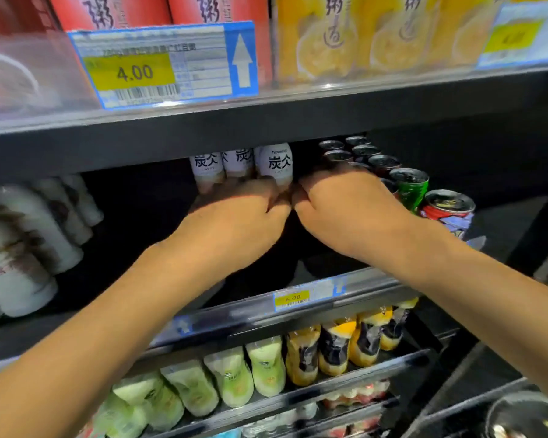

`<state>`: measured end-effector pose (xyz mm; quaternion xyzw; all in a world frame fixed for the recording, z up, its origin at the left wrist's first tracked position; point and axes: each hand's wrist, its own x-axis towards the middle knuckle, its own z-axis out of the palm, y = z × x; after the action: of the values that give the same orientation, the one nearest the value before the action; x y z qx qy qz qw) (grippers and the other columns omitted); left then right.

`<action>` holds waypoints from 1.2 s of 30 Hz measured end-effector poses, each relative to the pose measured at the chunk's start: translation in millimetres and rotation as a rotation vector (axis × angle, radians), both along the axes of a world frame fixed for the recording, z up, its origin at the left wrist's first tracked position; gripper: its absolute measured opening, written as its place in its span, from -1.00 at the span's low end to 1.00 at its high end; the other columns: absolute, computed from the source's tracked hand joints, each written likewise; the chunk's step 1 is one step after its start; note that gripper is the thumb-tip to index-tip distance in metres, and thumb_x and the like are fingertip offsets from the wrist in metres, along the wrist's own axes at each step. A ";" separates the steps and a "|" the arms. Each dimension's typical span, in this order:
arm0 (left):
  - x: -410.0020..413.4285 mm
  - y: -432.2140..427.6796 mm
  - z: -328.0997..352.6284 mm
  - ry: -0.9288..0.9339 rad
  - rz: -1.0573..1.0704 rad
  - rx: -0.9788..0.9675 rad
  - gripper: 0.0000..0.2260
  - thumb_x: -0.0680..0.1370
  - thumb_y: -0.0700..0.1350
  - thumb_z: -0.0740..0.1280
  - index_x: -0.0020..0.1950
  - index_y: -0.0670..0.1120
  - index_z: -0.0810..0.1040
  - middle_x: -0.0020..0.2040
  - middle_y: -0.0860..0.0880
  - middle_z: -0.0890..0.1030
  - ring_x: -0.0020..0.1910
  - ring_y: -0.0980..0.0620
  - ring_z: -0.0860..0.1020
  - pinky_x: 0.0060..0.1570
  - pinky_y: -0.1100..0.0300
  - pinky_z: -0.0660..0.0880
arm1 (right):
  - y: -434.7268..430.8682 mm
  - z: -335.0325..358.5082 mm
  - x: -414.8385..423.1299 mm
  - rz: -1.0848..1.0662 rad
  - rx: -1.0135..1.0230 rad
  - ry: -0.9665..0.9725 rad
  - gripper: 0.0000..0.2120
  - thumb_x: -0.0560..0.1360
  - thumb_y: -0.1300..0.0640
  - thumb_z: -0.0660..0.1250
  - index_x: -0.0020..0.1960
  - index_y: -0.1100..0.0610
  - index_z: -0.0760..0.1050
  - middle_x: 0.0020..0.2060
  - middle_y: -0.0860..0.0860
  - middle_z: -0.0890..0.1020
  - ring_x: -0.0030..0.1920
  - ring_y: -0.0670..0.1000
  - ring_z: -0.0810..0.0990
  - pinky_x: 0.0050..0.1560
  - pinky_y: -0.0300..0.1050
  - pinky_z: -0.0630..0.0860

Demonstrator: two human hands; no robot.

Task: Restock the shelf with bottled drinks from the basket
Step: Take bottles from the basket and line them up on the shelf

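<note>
Three white latte bottles (274, 162) with black lettering stand in a row deep on the dark middle shelf (298, 121). My left hand (234, 222) reaches in, and its curled fingers wrap the lower part of the bottles at the left (207, 170). My right hand (345, 210) is beside it with knuckles bent, its thumb meeting my left thumb at the base of the right-most bottle. Whatever sits under my right palm is hidden. A dark basket (519, 415) shows at the bottom right corner.
Several drink cans (408, 184) stand in rows just right of my right hand. White bottles (29, 235) lie at the left of the same shelf. Above are red and yellow packs behind a 4.00 price tag (162, 64). Green and orange bottles (266, 368) fill the shelf below.
</note>
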<state>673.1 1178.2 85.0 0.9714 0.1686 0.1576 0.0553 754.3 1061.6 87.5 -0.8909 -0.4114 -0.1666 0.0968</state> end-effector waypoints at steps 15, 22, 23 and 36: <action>19.0 -228.5 -65.2 -0.244 -0.910 0.157 -0.77 0.56 -0.02 0.14 -0.31 0.03 0.30 -0.41 -0.06 0.47 -0.41 -0.17 0.53 -0.44 0.10 0.36 | -268.2 -48.1 -107.3 -0.812 -0.108 0.165 -0.72 0.53 -0.07 0.11 -0.20 0.03 0.50 -0.30 -0.01 0.56 -0.26 0.11 0.55 -0.20 0.03 0.55; 55.4 -353.9 -101.6 -0.042 -1.195 0.271 -0.83 0.61 -0.03 0.25 -0.14 0.03 0.32 -0.22 0.04 0.41 -0.16 -0.05 0.53 -0.28 0.11 0.38 | -369.2 -91.4 -108.0 -1.062 -0.248 0.250 -0.71 0.64 -0.04 0.04 -0.11 0.04 0.44 -0.16 0.01 0.56 -0.08 0.16 0.58 -0.24 -0.05 0.47; 65.1 -371.2 -113.4 -0.012 -1.220 0.298 -0.86 0.65 -0.04 0.16 -0.10 0.04 0.31 -0.21 0.05 0.34 -0.07 -0.04 0.53 -0.23 0.11 0.35 | -385.4 -101.7 -101.2 -1.086 -0.247 0.269 -0.71 0.64 -0.05 0.03 -0.12 0.03 0.43 -0.14 0.01 0.56 -0.06 0.15 0.58 -0.26 -0.06 0.43; 278.1 -593.0 -287.7 0.688 -1.075 0.160 -0.89 0.62 -0.08 0.18 -0.01 -0.02 0.49 0.02 -0.04 0.58 -0.01 -0.08 0.58 -0.06 0.07 0.48 | -622.3 -272.0 107.1 -1.107 -0.243 0.757 -0.63 0.65 -0.04 0.01 0.06 0.06 0.57 0.07 0.08 0.62 0.06 0.16 0.61 0.00 -0.05 0.50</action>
<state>951.2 585.2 -202.6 0.9167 -0.3458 -0.2004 -0.0035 861.4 439.3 -184.5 -0.9715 0.1515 0.1789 0.0336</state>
